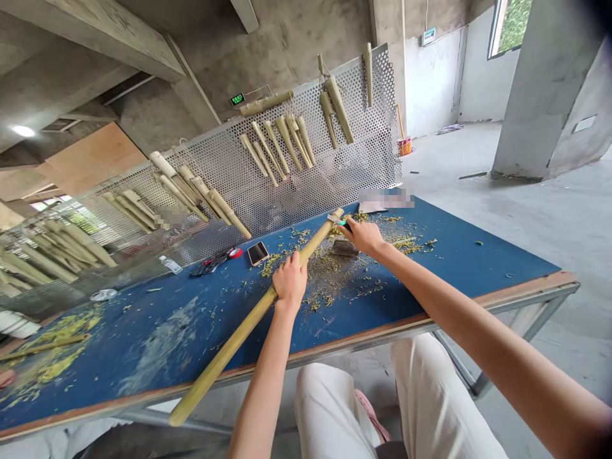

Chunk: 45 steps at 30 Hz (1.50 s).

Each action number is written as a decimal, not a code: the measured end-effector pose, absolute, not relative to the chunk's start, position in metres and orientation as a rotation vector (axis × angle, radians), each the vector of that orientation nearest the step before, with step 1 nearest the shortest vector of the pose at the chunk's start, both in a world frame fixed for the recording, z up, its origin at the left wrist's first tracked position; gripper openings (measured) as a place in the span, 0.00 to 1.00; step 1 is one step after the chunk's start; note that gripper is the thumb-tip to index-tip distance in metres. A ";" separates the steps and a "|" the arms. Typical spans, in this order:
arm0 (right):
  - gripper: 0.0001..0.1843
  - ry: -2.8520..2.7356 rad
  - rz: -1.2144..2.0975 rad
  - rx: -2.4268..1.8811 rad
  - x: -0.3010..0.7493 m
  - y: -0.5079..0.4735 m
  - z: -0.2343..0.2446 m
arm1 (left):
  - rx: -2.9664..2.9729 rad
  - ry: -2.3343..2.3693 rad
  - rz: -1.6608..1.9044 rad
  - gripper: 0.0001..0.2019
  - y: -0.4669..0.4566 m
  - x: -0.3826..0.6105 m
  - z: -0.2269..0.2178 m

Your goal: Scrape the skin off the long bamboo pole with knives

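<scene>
A long yellow-green bamboo pole (239,335) slants across the blue table, its near end sticking out past the front edge. My left hand (290,278) is closed around the pole, a little above its middle. In my right hand (364,236) is a knife (340,222) with a green and black handle, its pale blade touching the pole close to the far end. Most of the handle is hidden by my fingers. Below the blade, a dark block (345,247) lies among curled yellow-green shavings (318,299).
Left of the shavings are a phone (258,254), red tape (234,253), black tools (210,264) and a small bottle (170,264). Behind the table (459,255) stands a perforated metal panel (287,194) hung with bamboo pieces. At far left, another person's hand (6,378) is near a thin bamboo pole (45,347).
</scene>
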State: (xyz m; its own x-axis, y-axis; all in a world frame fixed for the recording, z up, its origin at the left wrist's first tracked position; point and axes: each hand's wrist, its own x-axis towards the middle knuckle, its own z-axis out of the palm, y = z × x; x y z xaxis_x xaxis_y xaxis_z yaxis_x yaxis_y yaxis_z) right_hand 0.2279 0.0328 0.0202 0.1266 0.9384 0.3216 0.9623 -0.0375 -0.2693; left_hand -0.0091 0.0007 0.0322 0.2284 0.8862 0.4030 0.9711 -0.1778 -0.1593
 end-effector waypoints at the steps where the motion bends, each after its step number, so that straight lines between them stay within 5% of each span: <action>1: 0.32 -1.830 -0.073 -1.999 0.228 0.033 0.020 | -2.134 -1.709 -0.310 0.22 0.001 -0.009 0.032; 37: 0.33 -1.809 -0.144 -2.046 0.235 0.033 0.015 | -2.180 -1.648 -0.308 0.18 0.000 -0.001 0.030; 45: 0.32 -1.788 0.068 -2.069 0.233 0.031 0.017 | -2.211 -1.643 -0.253 0.17 0.001 -0.003 0.026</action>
State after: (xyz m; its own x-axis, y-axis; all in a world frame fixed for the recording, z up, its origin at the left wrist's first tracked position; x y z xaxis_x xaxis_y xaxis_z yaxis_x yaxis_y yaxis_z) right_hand 0.2328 0.0311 0.0169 0.1790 0.9584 0.2222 0.9388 -0.0989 -0.3298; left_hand -0.0027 0.0011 0.0263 0.3030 0.8828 0.3589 0.9499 -0.2495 -0.1882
